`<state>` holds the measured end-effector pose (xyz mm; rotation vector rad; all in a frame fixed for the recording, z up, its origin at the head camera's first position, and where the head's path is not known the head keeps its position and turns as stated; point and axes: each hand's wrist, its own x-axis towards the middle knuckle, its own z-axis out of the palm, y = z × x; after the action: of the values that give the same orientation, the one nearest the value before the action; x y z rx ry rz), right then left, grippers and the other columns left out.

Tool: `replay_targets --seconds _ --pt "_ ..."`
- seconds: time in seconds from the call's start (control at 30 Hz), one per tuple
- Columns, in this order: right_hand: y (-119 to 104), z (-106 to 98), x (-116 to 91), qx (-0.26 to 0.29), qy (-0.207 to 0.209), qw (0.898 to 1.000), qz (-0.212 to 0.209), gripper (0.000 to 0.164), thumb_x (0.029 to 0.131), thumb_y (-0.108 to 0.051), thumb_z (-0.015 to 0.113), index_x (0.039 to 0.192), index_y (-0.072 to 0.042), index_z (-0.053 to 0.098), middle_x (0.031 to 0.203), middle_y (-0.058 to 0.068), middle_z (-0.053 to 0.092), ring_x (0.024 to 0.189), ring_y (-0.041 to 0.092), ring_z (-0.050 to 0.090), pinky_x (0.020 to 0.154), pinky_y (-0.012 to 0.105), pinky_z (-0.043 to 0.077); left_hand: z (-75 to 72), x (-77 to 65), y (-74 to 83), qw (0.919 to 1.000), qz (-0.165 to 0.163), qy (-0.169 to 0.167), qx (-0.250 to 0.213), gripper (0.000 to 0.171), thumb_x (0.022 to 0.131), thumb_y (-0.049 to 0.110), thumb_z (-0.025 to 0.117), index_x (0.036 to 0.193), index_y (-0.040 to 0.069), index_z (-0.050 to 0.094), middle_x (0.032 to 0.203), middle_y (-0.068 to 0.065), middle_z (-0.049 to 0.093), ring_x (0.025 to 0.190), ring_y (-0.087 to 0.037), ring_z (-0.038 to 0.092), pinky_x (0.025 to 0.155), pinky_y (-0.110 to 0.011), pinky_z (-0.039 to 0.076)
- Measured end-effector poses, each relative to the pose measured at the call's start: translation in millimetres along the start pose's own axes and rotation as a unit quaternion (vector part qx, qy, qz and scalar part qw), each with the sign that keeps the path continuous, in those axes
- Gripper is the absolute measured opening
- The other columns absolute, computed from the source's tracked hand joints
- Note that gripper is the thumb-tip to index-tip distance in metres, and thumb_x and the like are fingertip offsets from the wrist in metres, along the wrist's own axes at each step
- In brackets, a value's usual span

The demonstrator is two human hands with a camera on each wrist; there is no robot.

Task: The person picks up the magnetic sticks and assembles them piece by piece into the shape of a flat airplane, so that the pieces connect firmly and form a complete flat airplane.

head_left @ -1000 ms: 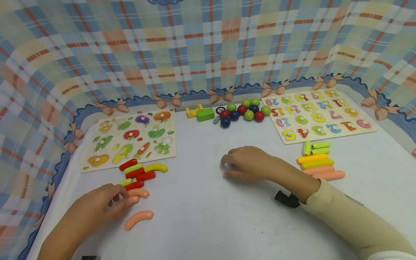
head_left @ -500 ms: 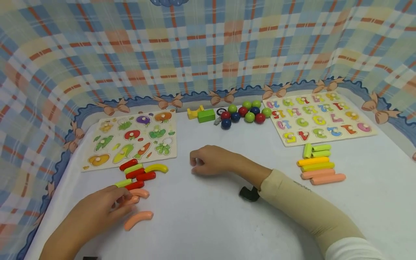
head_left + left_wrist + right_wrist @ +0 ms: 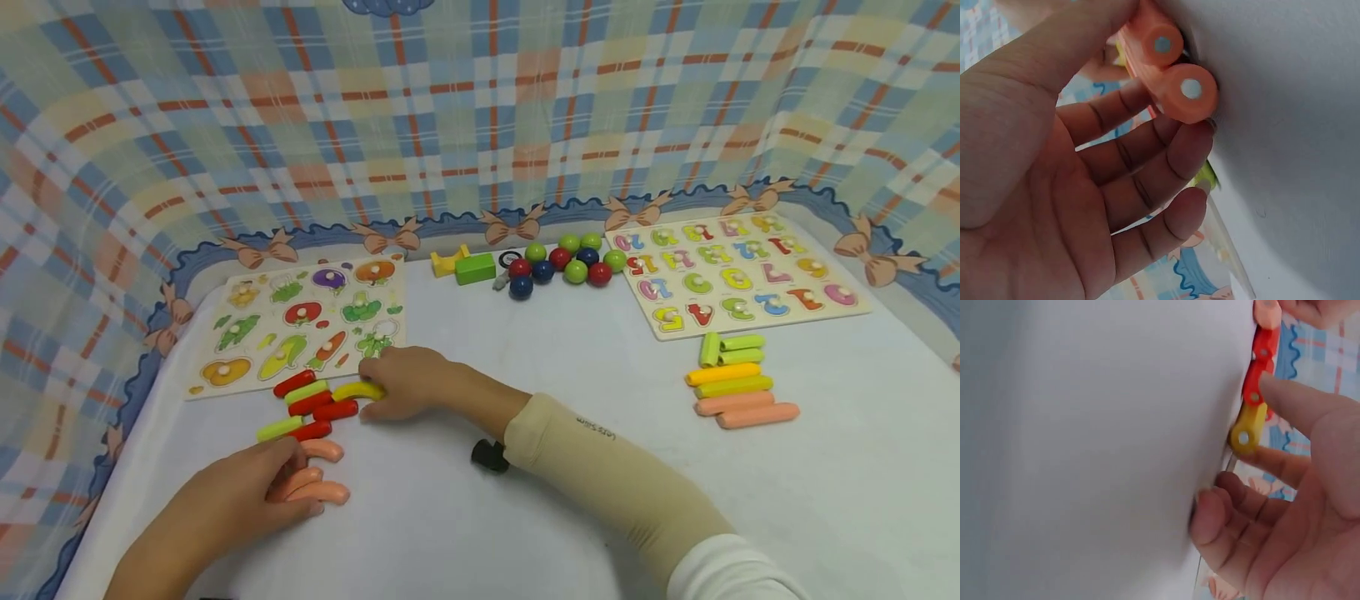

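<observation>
My left hand (image 3: 221,500) is around two curved orange magnetic rods (image 3: 1190,94) lying side by side on the table. Its thumb lies along one side and its curled fingertips touch the other. A third curved orange rod (image 3: 322,450) lies just beyond them. My right hand (image 3: 412,383) is at a curved yellow rod (image 3: 352,390), the index finger touching its end in the right wrist view and the thumb apart, over a red rod (image 3: 1255,384). Straight red and light green rods (image 3: 281,429) lie in a cluster between the hands.
Behind the cluster lies a vegetable puzzle board (image 3: 300,321). A number puzzle board (image 3: 738,275) is at the far right, with several straight rods (image 3: 731,387) in front. Coloured balls (image 3: 575,271) and a green block (image 3: 476,268) stand at the back, before a plaid cloth.
My right hand has moved left across the table to the yellow rod. The nearest orange rod has been drawn up against another one by my left hand.
</observation>
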<state>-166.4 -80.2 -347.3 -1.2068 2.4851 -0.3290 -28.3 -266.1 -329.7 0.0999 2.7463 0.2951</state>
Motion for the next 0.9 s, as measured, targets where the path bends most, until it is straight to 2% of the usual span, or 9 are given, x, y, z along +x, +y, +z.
replay_targets --seconds 0.13,0.27,0.4,0.5,0.57,0.67,0.77,0.9 --pt "-5.9 4.0 4.9 -0.001 0.023 1.0 -0.012 0.027 0.085 -0.036 0.059 0.109 -0.023 0.059 0.085 -0.01 0.056 0.076 0.008 0.049 0.063 0.022 0.04 1.8 -1.2 5.3 0.9994 0.022 0.019 0.017 0.051 0.066 0.065 0.062 0.098 0.026 0.058 0.075 0.006 0.046 0.067 -0.012 0.045 0.058 -0.03 0.04" --pt "-4.1 6.8 7.1 0.014 0.048 0.999 -0.014 0.021 0.087 -0.03 0.058 0.106 -0.022 0.064 0.094 -0.012 0.06 0.082 0.006 0.051 0.07 0.022 0.042 2.8 -2.9 10.3 0.9973 0.052 0.035 0.038 0.049 0.068 0.063 0.062 0.107 0.033 0.061 0.085 0.004 0.048 0.075 -0.013 0.046 0.065 -0.034 0.046" --pt "0.5 8.7 7.9 0.054 0.06 0.997 -0.002 0.013 0.085 -0.027 0.061 0.094 -0.018 0.065 0.085 -0.01 0.059 0.074 0.006 0.051 0.065 0.02 0.041 4.9 -5.3 13.3 0.991 0.096 0.072 0.058 0.037 0.07 0.055 0.067 0.099 0.032 0.066 0.087 0.008 0.047 0.08 -0.011 0.044 0.072 -0.034 0.045" --pt "3.4 7.5 5.8 0.071 0.06 0.995 0.021 0.008 0.085 -0.022 0.061 0.082 -0.015 0.063 0.073 -0.007 0.055 0.064 0.009 0.048 0.055 0.02 0.038 6.8 -5.9 17.0 0.9854 0.115 0.103 0.072 0.028 0.07 0.052 0.069 0.087 0.029 0.068 0.079 0.01 0.044 0.074 -0.008 0.04 0.066 -0.029 0.042" --pt "6.6 5.2 3.2 0.071 0.056 0.995 0.03 0.008 0.084 -0.019 0.06 0.078 -0.015 0.062 0.07 -0.005 0.054 0.062 0.01 0.047 0.053 0.021 0.037 7.2 -5.6 21.1 0.9864 0.102 0.104 0.076 0.028 0.069 0.052 0.07 0.081 0.028 0.066 0.074 0.011 0.042 0.069 -0.007 0.039 0.062 -0.027 0.04" --pt "15.5 -0.5 -4.7 0.077 0.04 0.995 0.039 0.007 0.084 -0.017 0.06 0.078 -0.014 0.062 0.07 -0.004 0.054 0.064 0.011 0.047 0.055 0.022 0.039 4.8 -5.8 29.0 0.9943 0.057 0.076 0.049 0.03 0.068 0.055 0.07 0.077 0.027 0.061 0.068 0.01 0.043 0.062 -0.007 0.04 0.057 -0.026 0.039" --pt "28.3 -5.5 -17.5 0.094 0.023 0.994 0.04 0.004 0.083 -0.017 0.062 0.08 -0.014 0.063 0.072 -0.004 0.055 0.068 0.012 0.048 0.06 0.022 0.04 2.3 -5.7 38.5 0.9984 0.019 0.051 -0.013 0.032 0.069 0.054 0.069 0.08 0.026 0.06 0.062 0.011 0.045 0.058 -0.006 0.042 0.054 -0.023 0.037" --pt "41.9 -6.9 -37.1 0.146 0.013 0.989 0.021 0.004 0.082 -0.018 0.064 0.082 -0.016 0.062 0.074 -0.004 0.056 0.07 0.011 0.049 0.063 0.021 0.042 1.4 2.4 52.1 0.9948 -0.001 0.047 -0.091 0.034 0.073 0.054 0.066 0.081 0.022 0.058 0.059 0.01 0.049 0.056 -0.007 0.045 0.052 -0.023 0.037"
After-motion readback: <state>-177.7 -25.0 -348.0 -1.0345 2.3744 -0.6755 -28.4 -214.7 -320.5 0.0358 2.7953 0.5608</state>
